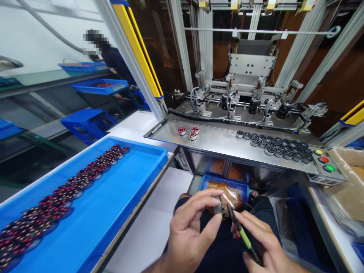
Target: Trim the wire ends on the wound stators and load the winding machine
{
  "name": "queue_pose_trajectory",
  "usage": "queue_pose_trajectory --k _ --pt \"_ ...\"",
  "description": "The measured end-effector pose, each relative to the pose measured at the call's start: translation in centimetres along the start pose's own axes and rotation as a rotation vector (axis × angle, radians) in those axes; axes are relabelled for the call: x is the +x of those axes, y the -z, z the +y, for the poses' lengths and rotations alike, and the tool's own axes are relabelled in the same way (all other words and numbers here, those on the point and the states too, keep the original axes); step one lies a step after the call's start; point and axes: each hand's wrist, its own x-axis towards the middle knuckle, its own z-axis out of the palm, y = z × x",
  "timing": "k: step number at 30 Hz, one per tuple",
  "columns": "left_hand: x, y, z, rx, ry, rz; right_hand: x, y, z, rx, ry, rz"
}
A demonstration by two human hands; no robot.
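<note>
My left hand (193,227) pinches a small wound motor stator (218,207) between thumb and fingers, above my lap. Its grey side shows, with copper-coloured winding toward the right. My right hand (263,235) is closed around slim wire cutters (244,236) with black-and-green handles. The dark tip of the cutters is close beside the stator; whether it touches cannot be made out. A thin wire (249,206) curves out to the right near my right fingers.
A blue tray (113,212) at left holds rows of wound stators (71,185). On the metal ledge (216,146) sit three red-topped stators (192,135), many black cores (284,146) and push buttons (324,159). The winding machine (250,102) stands behind. A person (113,62) is at far left.
</note>
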Motion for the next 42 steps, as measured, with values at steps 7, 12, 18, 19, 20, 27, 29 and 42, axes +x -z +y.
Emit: queue_pose_trajectory --k 7,12,18,19,20,27,29,42 --pt "-0.2 -0.2 0.6 0.009 -0.054 -0.036 0.4 -0.3 -0.7 0.006 0.046 0.037" --pt "-0.3 -0.1 0.6 0.025 -0.059 -0.067 0.1 -0.6 -0.3 -0.032 0.038 0.038" --pt "-0.1 0.0 0.5 0.022 -0.052 -0.090 0.3 -0.1 -0.5 -0.023 -0.003 0.083" --pt "0.0 0.0 0.5 0.030 -0.062 -0.100 0.4 0.1 -0.7 -0.025 -0.009 0.101" --pt "0.0 0.1 0.3 0.050 -0.079 -0.113 0.4 0.3 -0.8 -0.031 -0.014 0.122" --pt "-0.1 1.2 -1.7 0.312 -0.410 -0.061 -0.2 1.8 -1.5 -0.043 -0.027 0.163" --pt "0.0 1.3 -1.7 0.431 -0.486 -0.062 -0.6 2.1 -1.7 -0.031 -0.049 0.152" --pt "0.6 1.4 -1.1 0.719 -0.641 -0.060 -0.7 2.4 -2.7 0.487 -0.389 -0.177"
